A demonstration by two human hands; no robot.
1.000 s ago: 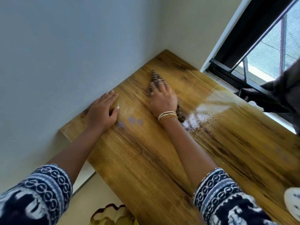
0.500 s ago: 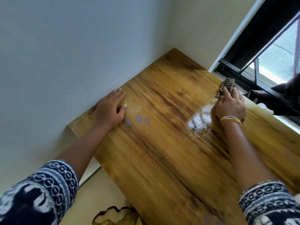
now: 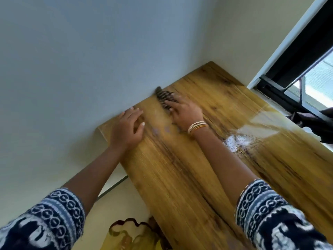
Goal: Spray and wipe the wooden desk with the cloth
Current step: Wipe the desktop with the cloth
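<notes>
The wooden desk [image 3: 207, 168] fills the lower right and meets the pale wall on its left edge. A dark patterned cloth [image 3: 163, 97] lies on the desk right by the wall. My right hand [image 3: 185, 112], with bangles on the wrist, presses flat on the cloth with straight fingers; most of the cloth is hidden under it. My left hand [image 3: 127, 129] rests flat on the desk near its left corner, fingers straight and holding nothing. A wet shiny patch [image 3: 237, 140] glints on the wood to the right of my right forearm. No spray bottle is in view.
A dark window frame [image 3: 281, 91] with glass runs along the desk's far right edge. Dark fabric [image 3: 313, 121] hangs over the sill there. A yellow and brown object [image 3: 129, 235] sits below the desk's near left edge. The wall closes off the left side.
My right hand has swept the cloth from the window side of the desk back across to the wall. My left hand stays pressed on the same spot.
</notes>
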